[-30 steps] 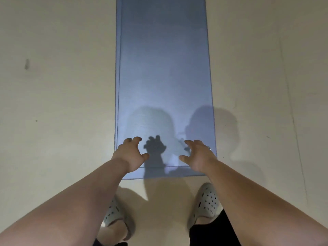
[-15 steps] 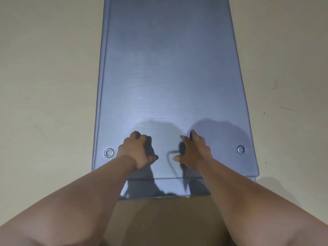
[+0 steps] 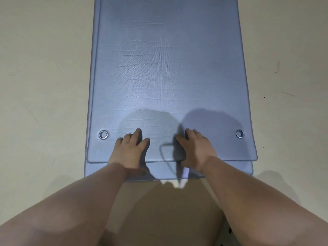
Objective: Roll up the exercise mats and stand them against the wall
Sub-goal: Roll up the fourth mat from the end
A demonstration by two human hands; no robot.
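Floor: pale, scuffed, under everything.
Mat: blue, flat and unrolled, running straight away from the person.
Lower layer: same blue, under the mat, its near edge sticking out towards the person.
Left hand: palm down on the mat's near end, fingers loosely bent, gripping nothing.
Right hand: likewise palm down just beside it, wrist over the near edge.
Eyelets: left eyelet and right eyelet, one outside each hand, near the corners.
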